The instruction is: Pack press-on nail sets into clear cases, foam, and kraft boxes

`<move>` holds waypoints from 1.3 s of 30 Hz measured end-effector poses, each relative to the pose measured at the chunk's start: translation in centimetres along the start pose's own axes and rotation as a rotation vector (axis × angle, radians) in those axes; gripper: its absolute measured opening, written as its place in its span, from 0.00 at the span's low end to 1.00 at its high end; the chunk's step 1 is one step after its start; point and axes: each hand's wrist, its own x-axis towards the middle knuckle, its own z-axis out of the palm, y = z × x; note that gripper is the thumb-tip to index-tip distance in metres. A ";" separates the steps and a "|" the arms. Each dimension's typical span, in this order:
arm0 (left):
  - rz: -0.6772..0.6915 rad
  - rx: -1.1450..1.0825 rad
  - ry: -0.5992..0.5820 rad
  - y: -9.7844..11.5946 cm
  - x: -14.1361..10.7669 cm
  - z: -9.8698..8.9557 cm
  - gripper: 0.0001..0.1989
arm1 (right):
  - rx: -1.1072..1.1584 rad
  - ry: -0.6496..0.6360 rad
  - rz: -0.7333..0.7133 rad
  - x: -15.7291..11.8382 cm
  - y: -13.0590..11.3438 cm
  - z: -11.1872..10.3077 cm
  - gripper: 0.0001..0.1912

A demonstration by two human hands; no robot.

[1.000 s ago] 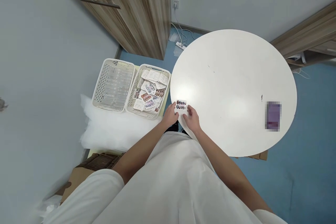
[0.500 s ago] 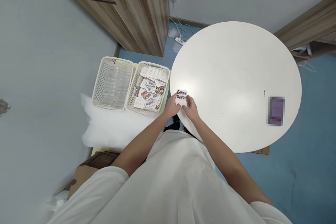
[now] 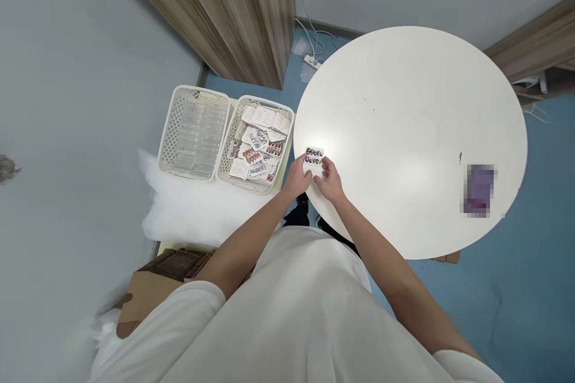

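My left hand is closed on the left edge of a white card of press-on nails. Two rows of dark, shiny, multicoloured nails show on its upper half, while the lower part is plain white. From the other side my right hand grips the same card, fingers bent at its right edge. The card is just over the near left edge of the round white table. Left of my hands, a white basket holds many more nail cards, some face up with orange, brown or silvery nails.
A second white basket holds clear plastic cases. White foamy sheeting lies before the baskets, with a cardboard box nearer me. A blurred purple object rests at the table's right. A power strip lies on the floor.
The whole view has shifted slightly as my head moved. Both hands keep hold of the nail card in nearly the same place, with the right fingers a little more curled at its edge.
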 end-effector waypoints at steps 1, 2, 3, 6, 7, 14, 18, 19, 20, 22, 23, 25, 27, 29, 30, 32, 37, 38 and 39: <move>-0.002 -0.004 0.015 0.2 -0.1 0.1 0.28 | -0.002 0.001 -0.010 0.0 0.1 0.0 0.36; -0.003 -0.007 0.032 0.3 -0.2 0.2 0.28 | -0.004 0.006 -0.019 0.0 0.3 0.1 0.36; -0.002 -0.009 0.051 0.4 -0.4 0.3 0.28 | -0.004 0.013 -0.027 -0.1 0.4 0.1 0.36; -0.004 -0.008 0.105 0.5 -1.2 0.5 0.27 | 0.019 0.011 -0.042 -0.6 0.7 -0.1 0.35; -0.015 -0.006 0.122 0.5 -1.6 0.5 0.26 | 0.035 -0.001 -0.042 -1.0 0.8 -0.3 0.35; -0.172 -0.004 0.174 0.0 -7.6 1.6 0.23 | 0.062 -0.181 0.021 -5.9 1.6 -3.8 0.37; -0.247 -0.001 0.195 -0.9 -12.4 2.3 0.21 | 0.108 -0.228 0.069 -9.6 2.6 -6.1 0.35; -0.269 -0.014 0.192 -1.2 -13.4 2.3 0.22 | 0.116 -0.234 0.078 -10.4 2.9 -6.5 0.34; -0.291 -0.032 0.187 -1.5 -14.4 2.3 0.23 | 0.115 -0.239 0.084 -11.1 3.0 -6.9 0.34; -0.342 -0.067 0.172 -2.1 -16.1 1.8 0.27 | 0.090 -0.239 0.088 -12.3 3.0 -7.3 0.32; -0.373 -0.082 0.162 -2.4 -16.8 1.4 0.30 | 0.074 -0.236 0.085 -12.7 2.9 -7.4 0.31; -0.442 -0.113 0.114 -2.5 -17.9 0.2 0.34 | 0.059 -0.229 0.069 -13.2 2.3 -7.0 0.30; -0.491 -0.143 0.043 -2.4 -18.9 -1.4 0.37 | 0.084 -0.227 0.042 -13.2 1.4 -6.0 0.29; -0.492 -0.172 -0.013 -2.3 -19.9 -3.3 0.37 | 0.119 -0.237 0.009 -12.7 0.2 -4.4 0.28; -0.479 -0.186 -0.025 -2.2 -20.4 -4.2 0.37 | 0.129 -0.251 -0.010 -12.4 -0.5 -3.4 0.27; -0.442 -0.210 -0.011 -2.5 -21.4 -6.1 0.36 | 0.130 -0.295 -0.053 -11.7 -1.8 -1.1 0.26; -0.390 -0.220 0.114 -4.0 -22.9 -10.2 0.34 | 0.064 -0.455 -0.154 -10.7 -5.1 4.5 0.20; -0.390 -0.212 0.132 -4.3 -23.0 -10.9 0.34 | 0.041 -0.489 -0.166 -10.5 -5.7 5.3 0.20; -0.391 -0.204 0.138 -4.5 -23.1 -11.6 0.34 | 0.016 -0.521 -0.176 -10.4 -6.2 6.0 0.19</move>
